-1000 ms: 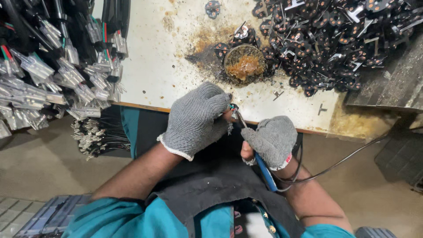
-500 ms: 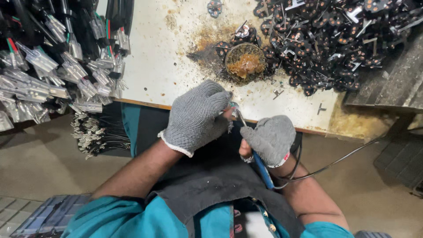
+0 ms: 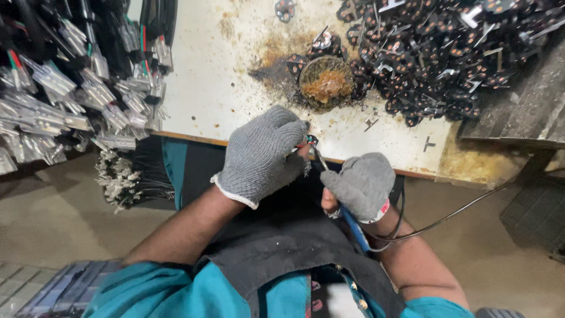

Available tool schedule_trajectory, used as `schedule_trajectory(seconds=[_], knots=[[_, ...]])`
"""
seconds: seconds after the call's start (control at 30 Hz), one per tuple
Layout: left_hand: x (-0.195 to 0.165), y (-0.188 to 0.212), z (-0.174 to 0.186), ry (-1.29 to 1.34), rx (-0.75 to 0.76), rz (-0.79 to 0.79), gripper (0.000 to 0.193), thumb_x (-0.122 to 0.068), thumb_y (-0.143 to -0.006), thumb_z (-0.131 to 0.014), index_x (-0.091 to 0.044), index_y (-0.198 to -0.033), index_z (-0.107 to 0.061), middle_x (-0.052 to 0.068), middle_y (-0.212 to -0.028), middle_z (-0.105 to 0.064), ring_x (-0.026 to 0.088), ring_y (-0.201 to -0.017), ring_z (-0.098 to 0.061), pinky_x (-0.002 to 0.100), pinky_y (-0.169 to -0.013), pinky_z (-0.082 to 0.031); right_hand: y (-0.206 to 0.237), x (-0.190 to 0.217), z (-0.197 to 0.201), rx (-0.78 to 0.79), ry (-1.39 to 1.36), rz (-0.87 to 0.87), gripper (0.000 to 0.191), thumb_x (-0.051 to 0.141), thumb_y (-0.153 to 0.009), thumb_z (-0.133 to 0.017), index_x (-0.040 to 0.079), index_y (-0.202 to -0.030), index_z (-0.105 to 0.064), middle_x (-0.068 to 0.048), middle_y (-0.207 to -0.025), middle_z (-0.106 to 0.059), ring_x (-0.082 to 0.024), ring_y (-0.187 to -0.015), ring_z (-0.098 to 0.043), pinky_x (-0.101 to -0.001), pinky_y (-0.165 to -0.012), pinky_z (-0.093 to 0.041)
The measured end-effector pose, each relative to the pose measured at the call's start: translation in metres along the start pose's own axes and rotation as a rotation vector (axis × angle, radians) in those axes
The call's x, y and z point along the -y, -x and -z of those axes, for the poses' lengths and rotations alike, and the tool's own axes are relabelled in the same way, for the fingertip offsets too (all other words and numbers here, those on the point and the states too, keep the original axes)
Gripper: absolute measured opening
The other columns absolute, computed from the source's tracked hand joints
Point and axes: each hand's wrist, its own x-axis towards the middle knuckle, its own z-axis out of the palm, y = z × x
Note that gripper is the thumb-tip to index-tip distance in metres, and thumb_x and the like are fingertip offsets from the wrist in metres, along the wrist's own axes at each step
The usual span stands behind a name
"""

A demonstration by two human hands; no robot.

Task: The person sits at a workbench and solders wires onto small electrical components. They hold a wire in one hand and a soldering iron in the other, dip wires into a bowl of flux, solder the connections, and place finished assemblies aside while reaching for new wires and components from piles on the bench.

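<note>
Both my hands wear grey knitted gloves and meet just below the edge of a stained white table [image 3: 235, 88]. My left hand [image 3: 262, 154] is closed around a small wired part [image 3: 310, 141] with red and dark leads showing at its fingertips. My right hand [image 3: 360, 184] grips a blue-handled soldering iron [image 3: 353, 221], its thin metal tip slanting up to touch that part. The iron's black cord [image 3: 447, 218] loops off to the right.
A round tin of brown flux [image 3: 327, 82] sits on the table amid scorch marks. A heap of small black components [image 3: 447, 53] fills the upper right. Bundles of wires with silver connectors [image 3: 70, 106] hang at left, more lying below [image 3: 123, 179].
Both hands have stayed together at the table edge, shifting only slightly; the iron tip remains against the part.
</note>
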Motion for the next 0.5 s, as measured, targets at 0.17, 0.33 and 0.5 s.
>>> schedule_trajectory(seconds=[0.17, 0.33, 0.5], knots=[[0.000, -0.001, 0.000, 0.031, -0.029, -0.019, 0.022, -0.016, -0.080, -0.080, -0.011, -0.097, -0.067, 0.008, -0.099, -0.066, 0.031, -0.090, -0.067, 0.043, -0.072, -0.054, 0.020, -0.004, -0.014, 0.084, 0.002, -0.105, 0.015, 0.031, -0.071, -0.080, 0.027, -0.083, -0.072, -0.006, -0.063, -0.060, -0.033, -0.057, -0.059, -0.0485, -0.051, -0.039], [0.000, -0.002, 0.003, 0.036, -0.032, -0.016, 0.023, -0.017, -0.081, -0.079, -0.011, -0.099, -0.066, 0.009, -0.099, -0.065, 0.032, -0.090, -0.067, 0.043, -0.071, -0.054, 0.026, -0.004, -0.021, 0.119, 0.112, -0.119, 0.013, 0.033, -0.072, -0.080, 0.028, -0.076, -0.069, -0.007, -0.062, -0.060, -0.034, -0.057, -0.060, -0.0499, -0.050, -0.040], [0.001, -0.001, 0.003, 0.023, -0.014, -0.030, 0.023, -0.017, -0.079, -0.079, -0.012, -0.096, -0.065, 0.009, -0.099, -0.065, 0.033, -0.090, -0.066, 0.044, -0.071, -0.053, 0.015, 0.000, -0.012, -0.062, -0.070, -0.010, 0.019, 0.026, -0.073, -0.078, 0.025, -0.092, -0.074, -0.004, -0.065, -0.060, -0.031, -0.058, -0.059, -0.0461, -0.053, -0.040]])
